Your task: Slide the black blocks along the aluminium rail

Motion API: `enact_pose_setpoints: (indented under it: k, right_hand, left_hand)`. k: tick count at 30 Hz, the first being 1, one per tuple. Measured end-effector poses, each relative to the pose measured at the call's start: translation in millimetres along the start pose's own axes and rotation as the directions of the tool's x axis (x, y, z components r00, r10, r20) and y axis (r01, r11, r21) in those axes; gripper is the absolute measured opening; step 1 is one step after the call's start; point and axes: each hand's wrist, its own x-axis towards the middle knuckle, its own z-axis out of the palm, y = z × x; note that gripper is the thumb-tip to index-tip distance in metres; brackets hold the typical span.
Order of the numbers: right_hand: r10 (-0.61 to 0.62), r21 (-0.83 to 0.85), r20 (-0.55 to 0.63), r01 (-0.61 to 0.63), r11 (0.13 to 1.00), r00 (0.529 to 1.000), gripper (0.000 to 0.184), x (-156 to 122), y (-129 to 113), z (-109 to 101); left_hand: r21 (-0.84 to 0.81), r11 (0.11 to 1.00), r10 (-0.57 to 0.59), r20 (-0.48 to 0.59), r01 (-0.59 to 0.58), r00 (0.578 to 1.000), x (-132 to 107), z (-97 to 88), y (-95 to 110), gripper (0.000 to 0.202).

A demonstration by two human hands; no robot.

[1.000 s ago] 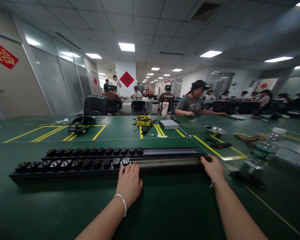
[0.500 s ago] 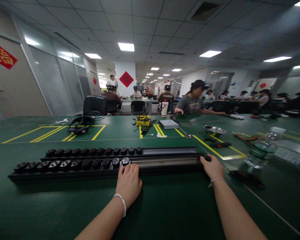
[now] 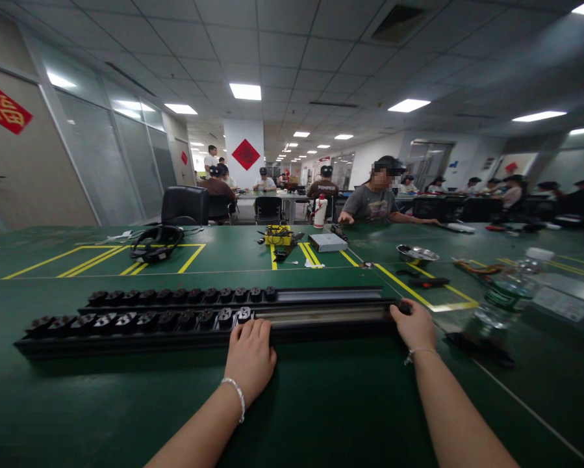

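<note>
Two long black power tracks (image 3: 330,332) lie side by side on the green table, each carrying a row of black socket adapters (image 3: 146,320) on its left part. The right part of each shows a bare metallic channel. My left hand (image 3: 251,348) is closed over the near track, its fingers beside the last adapter (image 3: 243,314) in the row and hiding part of the channel. At the track's right end, my right hand (image 3: 417,326) pinches a small black piece (image 3: 405,307), partly covered by the fingers. The far track (image 3: 330,294) lies untouched behind.
To the right stand a water bottle (image 3: 508,299) and a metal bowl (image 3: 417,253), with a grey box (image 3: 571,299) beyond. A black headset (image 3: 156,242), a yellow object with cables (image 3: 278,235) and a white flask (image 3: 319,211) are farther back. A co-worker (image 3: 377,198) sits across the table.
Both hands keep their places on the near track, which shows only a tiny shift left in view. In the background, a standing person has moved slightly left.
</note>
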Motion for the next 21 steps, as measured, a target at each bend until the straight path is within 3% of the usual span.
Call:
enact_pose_setpoints:
  k: [6, 21]
  right_hand:
    - [0.061, -0.032, 0.072, -0.059, 0.998, 0.996, 0.047, -1, -2, -3]
    - [0.065, -0.03, 0.031, -0.064, 0.997, 0.997, 0.049, 4, 7, 3]
  left_hand:
    - [0.001, 1.0, 0.007, 0.006, -0.007, 1.0, 0, -1.3, 0, 0.033]
    - [-0.014, 1.0, 0.014, -0.012, -0.014, 1.0, 0, 0.7, -1, 0.035]
